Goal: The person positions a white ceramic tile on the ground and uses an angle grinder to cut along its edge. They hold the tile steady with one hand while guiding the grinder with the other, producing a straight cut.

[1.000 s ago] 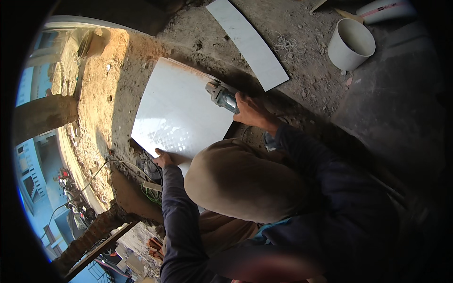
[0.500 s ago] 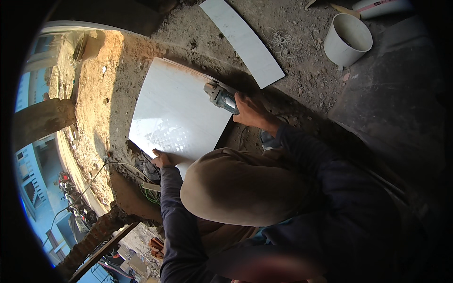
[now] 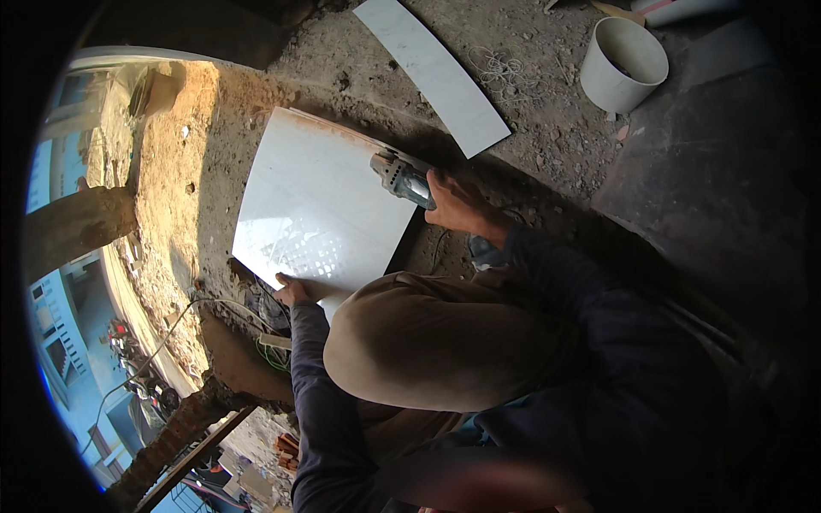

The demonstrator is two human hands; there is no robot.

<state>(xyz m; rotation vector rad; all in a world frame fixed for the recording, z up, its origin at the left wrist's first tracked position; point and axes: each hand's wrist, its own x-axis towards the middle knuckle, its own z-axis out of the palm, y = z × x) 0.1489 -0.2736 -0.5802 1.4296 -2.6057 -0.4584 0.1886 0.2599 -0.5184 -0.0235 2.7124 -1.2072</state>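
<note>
View's swung, grinder (image 3: 402, 181) barely.
Right hand (image 3: 457, 205) grips it; left hand's (image 3: 293, 291) on our tile (image 3: 321, 184), hold unclear. Likely brittle: take edges.

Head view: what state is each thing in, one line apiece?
Angle grinder: held in right hand; spinning or not, unclear
White slab: shiny face up, reddish dust along far edge
Left hand: thumb resting on slab
White strip: lying apart from slab
Bucket: upright, open-topped
String: loosely tangled
</note>
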